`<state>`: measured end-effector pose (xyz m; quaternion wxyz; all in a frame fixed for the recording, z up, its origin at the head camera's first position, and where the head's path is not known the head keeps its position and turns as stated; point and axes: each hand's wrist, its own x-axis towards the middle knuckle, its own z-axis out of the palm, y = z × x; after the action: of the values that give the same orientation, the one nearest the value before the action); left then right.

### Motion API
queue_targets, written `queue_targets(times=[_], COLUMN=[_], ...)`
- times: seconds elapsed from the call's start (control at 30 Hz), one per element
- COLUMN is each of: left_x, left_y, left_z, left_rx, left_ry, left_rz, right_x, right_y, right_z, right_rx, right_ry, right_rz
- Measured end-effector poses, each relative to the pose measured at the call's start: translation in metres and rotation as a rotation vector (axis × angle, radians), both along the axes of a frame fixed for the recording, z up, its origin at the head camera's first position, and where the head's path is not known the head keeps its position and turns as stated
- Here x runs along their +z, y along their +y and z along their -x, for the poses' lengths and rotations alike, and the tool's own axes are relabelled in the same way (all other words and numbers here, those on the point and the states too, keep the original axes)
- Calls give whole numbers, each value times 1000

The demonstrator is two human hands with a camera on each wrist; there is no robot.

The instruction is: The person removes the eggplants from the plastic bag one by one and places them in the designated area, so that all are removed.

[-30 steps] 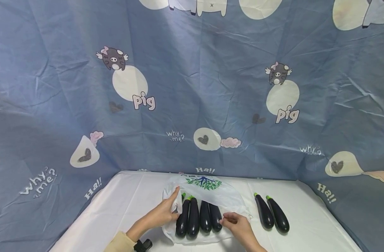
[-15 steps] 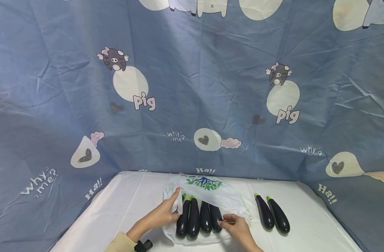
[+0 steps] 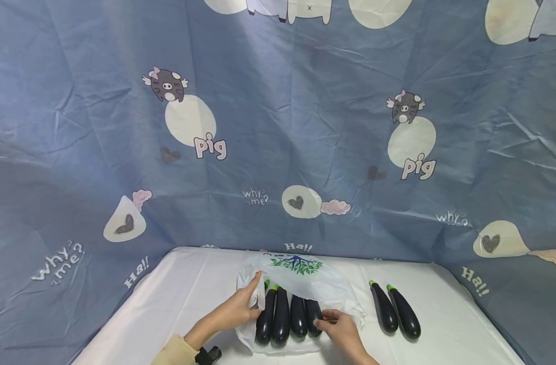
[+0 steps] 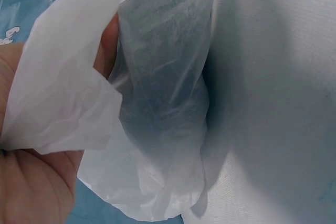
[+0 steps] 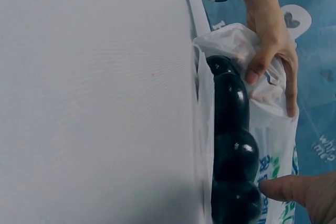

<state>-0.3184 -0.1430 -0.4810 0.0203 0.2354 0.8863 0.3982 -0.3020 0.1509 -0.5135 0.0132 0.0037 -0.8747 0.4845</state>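
Observation:
A white plastic bag with a green and blue tree print lies with its mouth toward me. Several dark eggplants lie side by side in it, blunt ends toward me, green stems partly under the film. My left hand grips the bag's left edge between thumb and fingers and holds it up; in the left wrist view, the film covers part of that hand. My right hand holds the rightmost eggplant near its blunt end, thumb on its top; in the right wrist view, the other fingers are hidden.
Two more eggplants, a nearer-bag one and an outer one, lie on the white tablecloth to the right of the bag. A blue printed curtain stands behind the table and along both sides.
My right hand has shifted slightly left, its thumb farther over the rightmost eggplant. The left hand keeps its hold on the bag, and the other eggplants look unmoved.

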Motion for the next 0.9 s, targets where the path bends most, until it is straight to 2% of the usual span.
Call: queue_targets(times=[0.33, 0.5, 0.9], left_x=[0, 1, 1], left_y=[0, 0, 0], left_z=[-1, -3, -1], left_rx=[-4, -10, -15], left_ry=[3, 1, -10], left_rz=[5, 14, 9], right_x=[-1, -1, 4], right_y=[-5, -6, -5], right_z=[2, 4, 2], right_rx=[-26, -18, -14], right_ry=[14, 1, -19], right_rz=[-74, -67, -48])
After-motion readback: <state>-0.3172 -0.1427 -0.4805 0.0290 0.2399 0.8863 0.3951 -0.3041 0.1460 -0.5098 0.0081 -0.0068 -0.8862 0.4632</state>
